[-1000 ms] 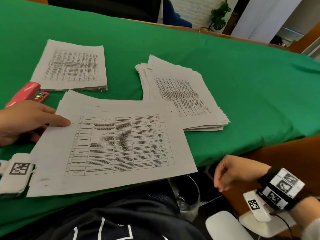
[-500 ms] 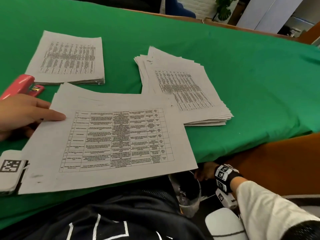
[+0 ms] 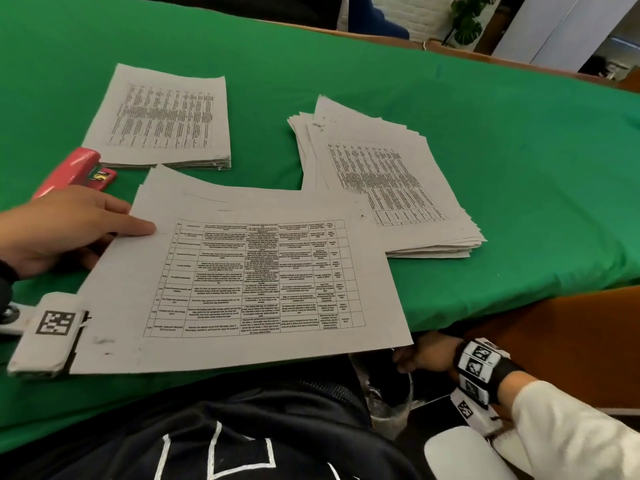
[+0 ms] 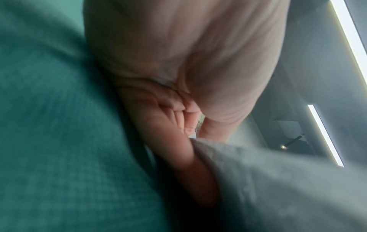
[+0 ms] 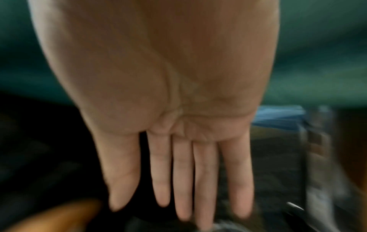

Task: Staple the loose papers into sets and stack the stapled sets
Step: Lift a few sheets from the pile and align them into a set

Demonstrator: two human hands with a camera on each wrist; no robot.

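on the green tabletop [image 3: 485, 140] there are three lots of paper. a neat squared stack [image 3: 166, 119] sits at the far left, and i'd judge those to be the finished stapled sets, though no staple shows from here. to the right lies a thick fanned pile of loose papers [image 3: 388, 181], so plenty looks left to do. nearest the person lies the set in hand [image 3: 242, 278], a few sheets, edges not quite square, hanging over the table edge. the left hand [image 3: 65, 230] pinches its left edge, forefinger on top, other fingers under. the red stapler [image 3: 74, 171] lies just beyond that hand, untouched. the right hand [image 3: 429, 351] is down below the table edge, fingers straight, holding nothing. the sheets carry printed tables, too small to read; the wrist bands carry square black-and-white markers.
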